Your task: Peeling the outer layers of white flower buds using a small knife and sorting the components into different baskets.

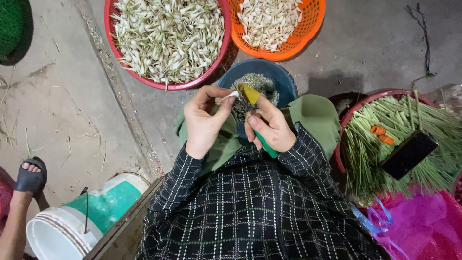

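Observation:
My left hand [204, 120] pinches a small white bulb [230, 96] by its end, held over a blue bowl [284, 82] of trimmed scraps. My right hand [270, 126] grips a knife with a green handle [265, 143] and a yellowish blade [250, 93], its tip against the bulb. Both hands sit close together above my knees, sleeves in dark checked cloth.
A red basket [111, 29] of untrimmed white bulbs and an orange basket [313, 24] of cleaned ones stand ahead. A red basin [385, 92] of green stalks with a black phone [408, 155] lies right. A white bucket [62, 226] and another person's sandalled foot [30, 175] are left.

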